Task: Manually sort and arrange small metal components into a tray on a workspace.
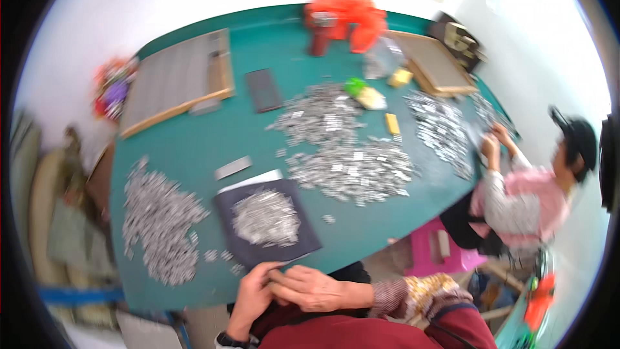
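My left hand (254, 296) and my right hand (313, 289) meet in front of my body at the table's near edge. Both have their fingers closed and pressed together; anything between them is too small or hidden to make out. Just beyond them lies a dark square sheet (308, 231), with some white paper (258, 179) under its far edge. A heap of small shiny metal pieces (266, 218) rests on the sheet. To its left spreads a larger heap of dull grey metal pieces (161, 226). Beyond the sheet, to the right, is another heap (352, 171).
On the green table (187, 155) are a light rectangular block (232, 167), a dark flat slab (263, 90), a wood-framed tray (177, 77), a second tray (436, 61), a yellow block (392, 124) and an orange bag (345, 16). A co-worker (516, 207) handles pieces at the right edge.
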Demonstrator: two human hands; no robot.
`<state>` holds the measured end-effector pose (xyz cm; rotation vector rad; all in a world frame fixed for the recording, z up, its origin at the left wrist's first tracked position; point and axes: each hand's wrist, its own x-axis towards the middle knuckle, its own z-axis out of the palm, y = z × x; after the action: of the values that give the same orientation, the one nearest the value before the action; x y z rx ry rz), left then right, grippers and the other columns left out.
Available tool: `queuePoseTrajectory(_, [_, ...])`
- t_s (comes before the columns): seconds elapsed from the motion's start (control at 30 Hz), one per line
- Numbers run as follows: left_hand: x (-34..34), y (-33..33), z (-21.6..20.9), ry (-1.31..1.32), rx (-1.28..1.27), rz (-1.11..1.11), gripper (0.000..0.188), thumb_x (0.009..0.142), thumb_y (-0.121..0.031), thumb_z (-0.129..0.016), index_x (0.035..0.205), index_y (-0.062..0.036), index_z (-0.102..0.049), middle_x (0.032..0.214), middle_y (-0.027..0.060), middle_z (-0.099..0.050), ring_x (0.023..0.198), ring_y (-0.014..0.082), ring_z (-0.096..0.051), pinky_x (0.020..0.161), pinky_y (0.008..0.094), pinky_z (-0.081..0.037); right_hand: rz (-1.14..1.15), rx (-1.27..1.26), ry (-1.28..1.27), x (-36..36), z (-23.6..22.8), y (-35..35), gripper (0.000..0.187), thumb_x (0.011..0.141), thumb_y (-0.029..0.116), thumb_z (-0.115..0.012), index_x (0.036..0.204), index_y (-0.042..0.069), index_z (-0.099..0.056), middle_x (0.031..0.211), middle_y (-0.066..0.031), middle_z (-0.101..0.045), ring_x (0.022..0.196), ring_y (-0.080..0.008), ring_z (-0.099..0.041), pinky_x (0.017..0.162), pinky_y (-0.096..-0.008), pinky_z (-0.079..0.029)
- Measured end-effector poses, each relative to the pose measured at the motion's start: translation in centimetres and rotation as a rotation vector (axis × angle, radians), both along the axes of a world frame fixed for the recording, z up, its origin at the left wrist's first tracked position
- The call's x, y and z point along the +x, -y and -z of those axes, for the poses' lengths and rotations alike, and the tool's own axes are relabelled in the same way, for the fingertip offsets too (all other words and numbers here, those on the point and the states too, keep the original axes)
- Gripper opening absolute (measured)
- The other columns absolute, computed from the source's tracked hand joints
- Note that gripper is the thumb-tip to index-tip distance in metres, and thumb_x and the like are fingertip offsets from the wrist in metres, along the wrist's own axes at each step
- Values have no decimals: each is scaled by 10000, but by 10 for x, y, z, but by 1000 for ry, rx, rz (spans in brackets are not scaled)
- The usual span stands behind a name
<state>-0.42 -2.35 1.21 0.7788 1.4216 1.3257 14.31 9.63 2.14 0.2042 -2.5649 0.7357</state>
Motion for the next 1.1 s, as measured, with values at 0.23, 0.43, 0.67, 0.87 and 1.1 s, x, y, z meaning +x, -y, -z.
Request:
queuePoseTrajectory(0.23, [4, 7, -19, 8, -139, -27, 192, 912, -45, -594, 1053, 82, -618, 786, 146, -673, 599, 218, -659, 553, 309, -545, -120, -141, 28, 4, 10, -26, 450, 738, 63, -606, 1170, 3, -496, 1297, -246, -431, 1060, -362, -544, 912, -413, -445])
queuePoseTrajectory(0.43, [10, 3, -30, -79, -365, 81, 187, 957, -45, -573, 1089, 65, -648, 864, 141, -691, 691, 215, -663, 621, 329, -537, -161, -105, 39, 30, 20, -39, 383, 706, 107, -668, 1033, -40, -535, 1203, -243, -470, 1022, -387, -565, 861, -463, -481])
queuePoseTrajectory(0.67, [16, -5, -43, -61, -361, 59, 190, 940, -27, -549, 1063, 80, -646, 848, 149, -690, 704, 219, -662, 647, 310, -531, -178, -32, 66, 48, 20, -61, 325, 676, 109, -667, 933, -38, -533, 1111, -230, -494, 979, -385, -563, 841, -464, -483])
queuePoseTrajectory(0.87, [-6, -10, -17, -190, -143, 175, 108, 896, 2, -571, 915, 77, -645, 780, 154, -710, 594, 210, -693, 558, 296, -560, 94, -201, -4, 36, 2, -62, 335, 712, 42, -612, 1041, -18, -613, 1227, -242, -550, 1099, -385, -582, 915, -453, -492])
queuePoseTrajectory(1.1, [11, -47, -10, -192, -1, 499, 93, 881, -70, -595, 882, 19, -623, 627, 90, -640, 503, 160, -641, 466, 279, -521, 273, -304, -72, 23, -35, -44, 237, 779, -115, -599, 996, -30, -638, 1042, -207, -647, 920, -361, -655, 778, -394, -534])
